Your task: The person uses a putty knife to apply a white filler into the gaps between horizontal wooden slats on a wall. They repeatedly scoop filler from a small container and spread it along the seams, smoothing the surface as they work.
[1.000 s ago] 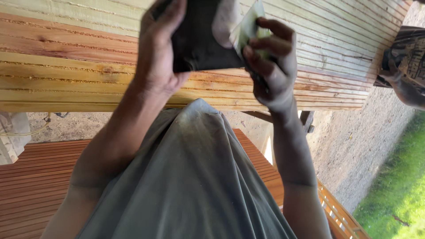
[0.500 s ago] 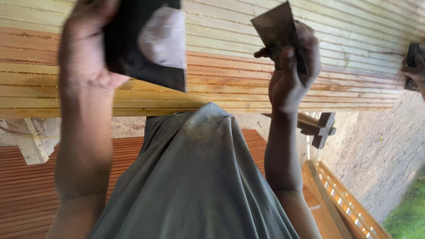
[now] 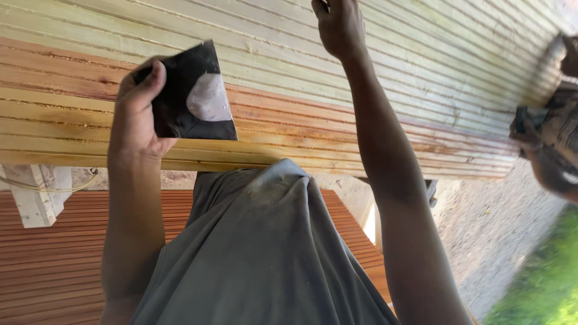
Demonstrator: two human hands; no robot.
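Your left hand (image 3: 135, 114) grips a folded black sheet of sandpaper (image 3: 189, 96) with a worn pale patch, held just above the near edge of the stack of grooved wooden boards (image 3: 337, 129). Your right hand (image 3: 340, 27) reaches farther across the boards; its grip cannot be told. A red slatted panel (image 3: 54, 265) lies below the boards.

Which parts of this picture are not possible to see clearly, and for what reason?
- Head view: the right hand is cut by the top edge; whether it holds anything cannot be told.
- The dark sheet in the left hand: its far side is hidden.
- Another person at the right edge is blurred and cut off.
- The grooved boards: the grey shirt hides what is under them.
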